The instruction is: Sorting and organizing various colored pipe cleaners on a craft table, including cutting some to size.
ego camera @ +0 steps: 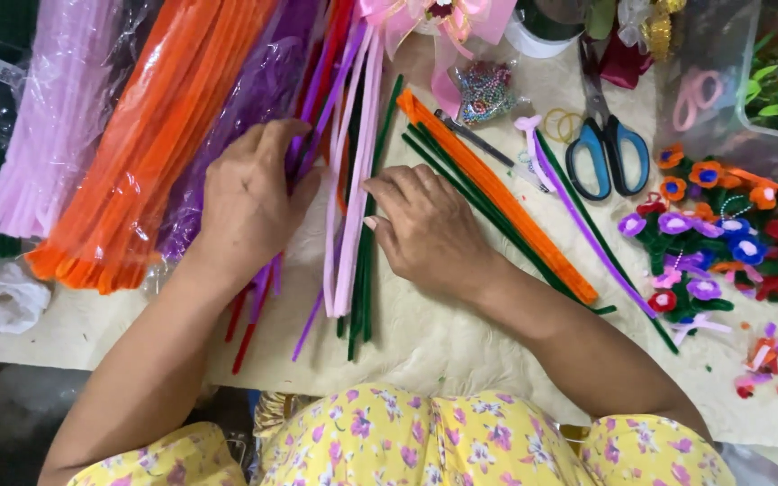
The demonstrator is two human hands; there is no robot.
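Nearest the camera are the person's yellow flowered sleeves (425,445), with both forearms reaching out over a cream counter (434,346). The left hand (249,202) lies palm down on a loose fan of pipe cleaners, its fingers curled over purple stems (303,135); the grip looks half closed on them, though I cannot tell how many it holds. Red stems (247,328) stick out toward the person from under that hand. The right hand (425,225) rests just beside it, fingertips pressing the pink stems (344,243) and the dark green stems (362,288) that lie lengthwise on the counter; its grip is loose, pinching nothing that shows. To the right of this hand lie an orange bundle (497,193) with green stems along it and one long purple stem (587,234), all slanting across the counter. Further right is a cluster of small pipe-cleaner flowers (722,234) in red, purple, blue and orange, with cut scraps (767,355) near it. Left of the left hand, wrapped packs sit side by side: an orange pack (137,153) and a pale pink pack (51,126). Beyond the hands lie blue-handled scissors (607,148), rubber bands (565,121), a pink ribbon bow (434,18) and a clear box (767,90).
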